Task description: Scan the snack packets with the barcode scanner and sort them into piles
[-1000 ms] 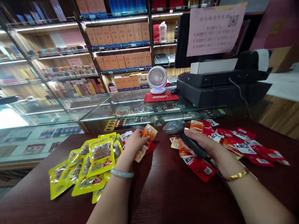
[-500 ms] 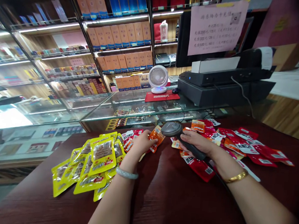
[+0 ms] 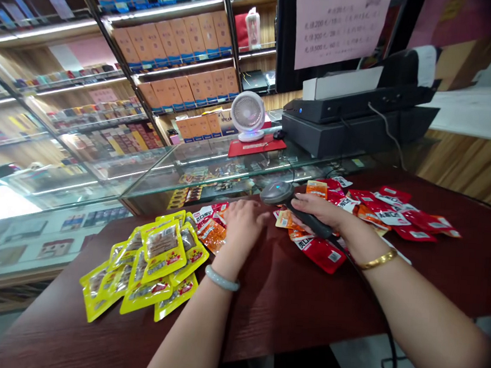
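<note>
My right hand point(image 3: 317, 211) is wrapped round the handle of a black barcode scanner point(image 3: 277, 192); its head points left over the table and its cable trails down the forearm. My left hand point(image 3: 246, 223) is over the table, back up, fingers apart, with nothing visible in it. Just left of it lie orange and red snack packets point(image 3: 212, 233), partly behind the hand. Farther left is a heap of yellow snack packets point(image 3: 165, 245) with clear windows. Under and beyond the right hand are red packets point(image 3: 322, 255) and small orange packets point(image 3: 316, 189).
Behind the dark red table point(image 3: 287, 310) stands a glass display counter point(image 3: 153, 183). On it are a white fan point(image 3: 248, 117), a red mat point(image 3: 256, 145) and a black cash register base point(image 3: 350, 129). Shelves of boxes point(image 3: 175, 44) line the back.
My left hand has let go of the orange packet, which now lies with the others on the left, and has moved slightly right. The right hand still holds the scanner. The camera view has shifted.
</note>
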{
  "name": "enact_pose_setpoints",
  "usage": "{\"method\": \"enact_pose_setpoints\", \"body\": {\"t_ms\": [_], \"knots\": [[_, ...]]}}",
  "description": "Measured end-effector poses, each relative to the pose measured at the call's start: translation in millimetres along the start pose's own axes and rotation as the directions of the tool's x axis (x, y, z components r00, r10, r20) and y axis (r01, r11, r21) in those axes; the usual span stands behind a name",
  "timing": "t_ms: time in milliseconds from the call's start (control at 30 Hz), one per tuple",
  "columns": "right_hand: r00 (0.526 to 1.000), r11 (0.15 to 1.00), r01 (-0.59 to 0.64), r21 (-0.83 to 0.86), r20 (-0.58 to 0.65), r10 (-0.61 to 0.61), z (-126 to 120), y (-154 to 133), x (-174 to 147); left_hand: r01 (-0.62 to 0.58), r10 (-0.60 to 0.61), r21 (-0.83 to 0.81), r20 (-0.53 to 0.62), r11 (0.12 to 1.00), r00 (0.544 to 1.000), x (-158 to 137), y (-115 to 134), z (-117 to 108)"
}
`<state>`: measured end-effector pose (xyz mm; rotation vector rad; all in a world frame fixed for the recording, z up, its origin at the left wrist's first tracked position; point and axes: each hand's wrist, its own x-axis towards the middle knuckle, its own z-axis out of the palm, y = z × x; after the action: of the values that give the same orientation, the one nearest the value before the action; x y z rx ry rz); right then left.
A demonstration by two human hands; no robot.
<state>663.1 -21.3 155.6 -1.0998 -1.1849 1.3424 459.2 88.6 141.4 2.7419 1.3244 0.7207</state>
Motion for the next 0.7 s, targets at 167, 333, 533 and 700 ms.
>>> {"method": "enact_pose_setpoints", "body": {"t_ms": [167, 333, 533, 700], "knots": [[1.000, 1.000, 0.010, -0.004, 0.004, -0.010, 0, -1, 1, -0.205, 0.215, -0.067, 0.214, 0.976, 0.953, -17, 29, 31], [1.000, 1.000, 0.020, 0.008, -0.005, -0.020, 3, -2, 1, -0.144, 0.188, -0.166, 0.297, 0.976, 0.936, -13, 33, 41], [0.994, 0.997, 0.035, 0.066, -0.105, -0.028, 9, -12, -6, -0.065, 0.178, -0.347, 0.306, 0.936, 0.935, -5, 28, 45], [0.960, 0.992, 0.051, 0.116, -0.280, -0.017, 21, -15, -46, -0.050, 0.173, -0.326, 0.362, 0.944, 0.916, -1, 29, 36]]}}
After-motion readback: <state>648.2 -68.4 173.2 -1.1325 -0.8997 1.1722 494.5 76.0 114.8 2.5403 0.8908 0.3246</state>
